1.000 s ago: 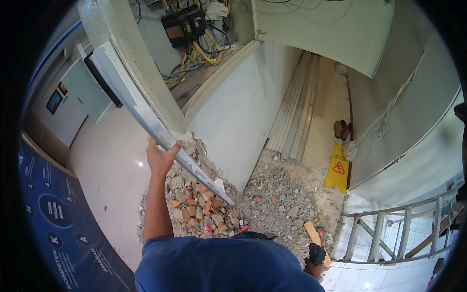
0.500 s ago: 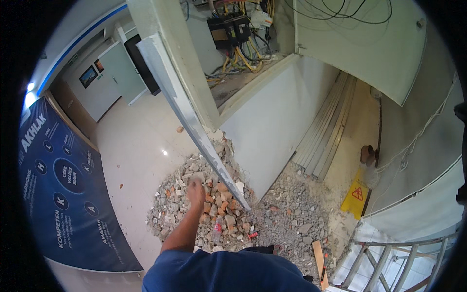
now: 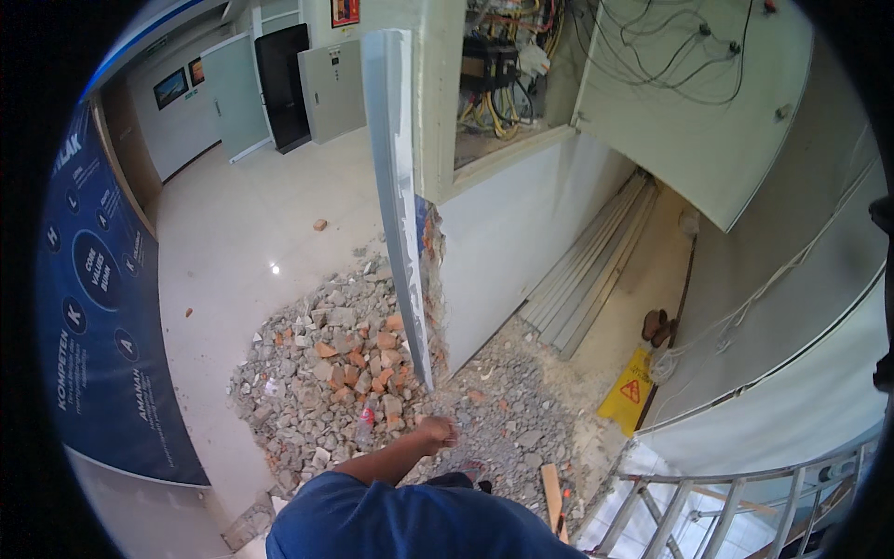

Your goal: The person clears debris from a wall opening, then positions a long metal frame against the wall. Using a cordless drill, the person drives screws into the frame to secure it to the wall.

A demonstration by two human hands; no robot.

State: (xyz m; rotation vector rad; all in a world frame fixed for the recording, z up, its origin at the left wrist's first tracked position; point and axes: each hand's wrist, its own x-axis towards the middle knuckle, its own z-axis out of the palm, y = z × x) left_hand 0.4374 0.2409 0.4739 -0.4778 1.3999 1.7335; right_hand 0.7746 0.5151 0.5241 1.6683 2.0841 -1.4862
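Observation:
My left hand [image 3: 436, 433] is above the near edge of the rubble, with the bent forearm reaching across from the left in front of my blue shirt. Its fingers look partly curled but are small and blurred, so I cannot make out whether anything is in them. Beyond and left of it lies a heap of broken concrete and orange brick [image 3: 358, 345]. A clear plastic bottle with a red label [image 3: 366, 415] rests on that heap. Just past the hand, a long grey strip with white smears [image 3: 396, 196] slants down to the rubble. My right hand does not show.
An open cabinet with cables [image 3: 489, 88] stands ahead, its door [image 3: 694, 102] swung right. Long pale panels [image 3: 591, 261] lie by the low wall. At right are a yellow floor sign [image 3: 626, 391], a metal ladder [image 3: 726, 503] and a wooden plank [image 3: 554, 498]. A blue banner [image 3: 116, 317] stands left.
My left hand has drawn back from over the middle of the brick heap toward my body and to the right. The view has shifted too, bringing more of the far corridor into sight.

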